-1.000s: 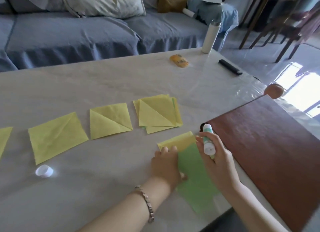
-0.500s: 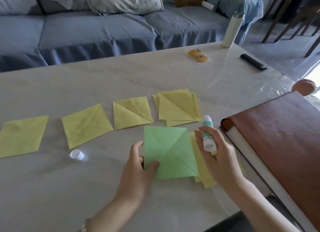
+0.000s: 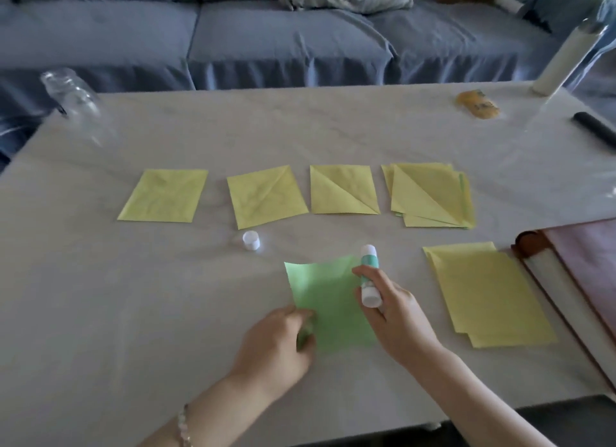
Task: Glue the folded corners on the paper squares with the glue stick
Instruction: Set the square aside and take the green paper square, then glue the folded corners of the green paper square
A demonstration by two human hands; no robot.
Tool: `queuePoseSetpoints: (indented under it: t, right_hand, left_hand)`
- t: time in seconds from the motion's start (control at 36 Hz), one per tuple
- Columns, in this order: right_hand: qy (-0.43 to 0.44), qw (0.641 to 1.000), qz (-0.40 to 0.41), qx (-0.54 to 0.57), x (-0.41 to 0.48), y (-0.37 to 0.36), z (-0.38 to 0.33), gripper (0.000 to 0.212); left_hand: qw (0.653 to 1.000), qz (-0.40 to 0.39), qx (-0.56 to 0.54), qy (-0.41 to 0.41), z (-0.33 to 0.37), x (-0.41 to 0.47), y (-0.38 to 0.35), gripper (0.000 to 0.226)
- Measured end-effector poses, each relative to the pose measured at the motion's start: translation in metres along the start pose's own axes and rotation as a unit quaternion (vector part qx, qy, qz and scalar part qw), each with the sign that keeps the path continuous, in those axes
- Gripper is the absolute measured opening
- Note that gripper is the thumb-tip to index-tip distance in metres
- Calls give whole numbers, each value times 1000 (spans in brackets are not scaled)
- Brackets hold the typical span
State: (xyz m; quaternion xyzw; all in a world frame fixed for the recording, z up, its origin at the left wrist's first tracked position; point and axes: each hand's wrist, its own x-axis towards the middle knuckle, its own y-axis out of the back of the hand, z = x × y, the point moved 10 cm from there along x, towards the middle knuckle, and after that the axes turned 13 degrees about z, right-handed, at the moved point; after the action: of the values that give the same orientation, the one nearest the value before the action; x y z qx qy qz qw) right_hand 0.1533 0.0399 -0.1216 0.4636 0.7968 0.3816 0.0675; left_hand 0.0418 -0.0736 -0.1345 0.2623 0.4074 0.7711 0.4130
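Pale marbled tabletop (image 3: 100, 313) carrying everything. Landmark near its front edge: flat green paper square (image 3: 326, 290). Right of it, apart: stack of unfolded yellow paper sheets (image 3: 490, 293). Beyond it: row of folded yellow paper squares (image 3: 343, 190). At its near-left corner: left hand (image 3: 276, 343), fingers curled, pinching that corner, probably lifting it (blurred). Over its right edge: right hand (image 3: 396, 310), fingers wrapped round white-and-teal glue stick (image 3: 369, 273). Beyond-left, apart: small white round cap (image 3: 251, 240).

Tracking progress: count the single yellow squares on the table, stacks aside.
3, in one row: left square, middle square, right square. Further sheets lie hidden in the stack beside them and the nearer pile.
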Motion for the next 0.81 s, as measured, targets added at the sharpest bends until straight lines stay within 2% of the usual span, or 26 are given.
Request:
queuePoseSetpoints:
  t: [0.11, 0.19, 0.33, 0.39, 0.5, 0.56, 0.61, 0.64, 0.81]
  right_hand:
    - [40, 999, 19, -18, -1, 1, -8, 30]
    - [68, 997, 30, -27, -2, 3, -14, 29]
    - [74, 997, 33, -20, -1, 5, -15, 30]
    - [62, 997, 39, -5, 2, 9, -16, 27]
    - [7, 989, 129, 76, 19, 38, -18, 25]
    - [-32, 981, 150, 116, 32, 46, -18, 16]
    - [-81, 976, 138, 147, 46, 43, -17, 5]
    - [-99, 976, 130, 147, 53, 40, -17, 5]
    - [-92, 993, 50, 63, 81, -3, -40, 30]
  left_hand:
    - [995, 89, 30, -40, -3, 4, 14, 26]
    - [986, 131, 76, -64, 0, 6, 14, 34]
    - [978, 132, 103, -127, 14, 7, -3, 25]
    - [981, 117, 87, -132, 15, 8, -11, 33]
    - [988, 90, 61, -114, 6, 4, -17, 44]
    - [989, 82, 63, -107, 0, 1, -16, 46]
    - [991, 71, 67, -93, -5, 0, -15, 48]
    - [992, 67, 67, -86, -7, 0, -15, 48]
    - [993, 64, 76, -67, -11, -1, -16, 49]
